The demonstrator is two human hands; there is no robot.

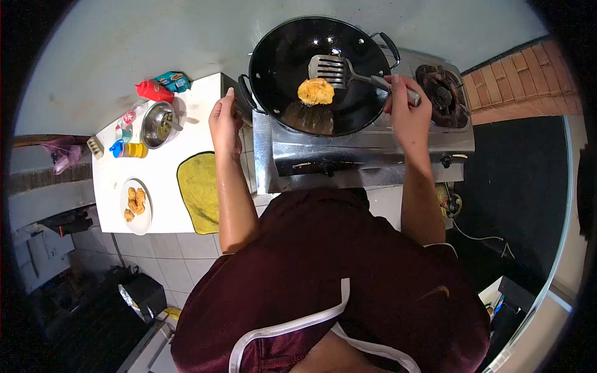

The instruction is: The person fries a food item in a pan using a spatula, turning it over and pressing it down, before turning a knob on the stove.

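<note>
Head view: right hand (pixel 411 118) grips spatula (pixel 377 81) over wok (pixel 278 57); left hand (pixel 226 126), open, beside it; jolting fritter (pixel 316 92) could splash oil (pixel 309 118).

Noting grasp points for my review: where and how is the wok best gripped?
The wok is probably best gripped by its left loop handle and right loop handle, from outside each: they jut from opposite sides of its round rim.

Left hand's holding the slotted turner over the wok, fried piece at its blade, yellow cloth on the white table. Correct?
Wrong hand: the head view shows the right hand holding the slotted turner over the wok. Fried piece, yellow cloth and white table are right.
</note>
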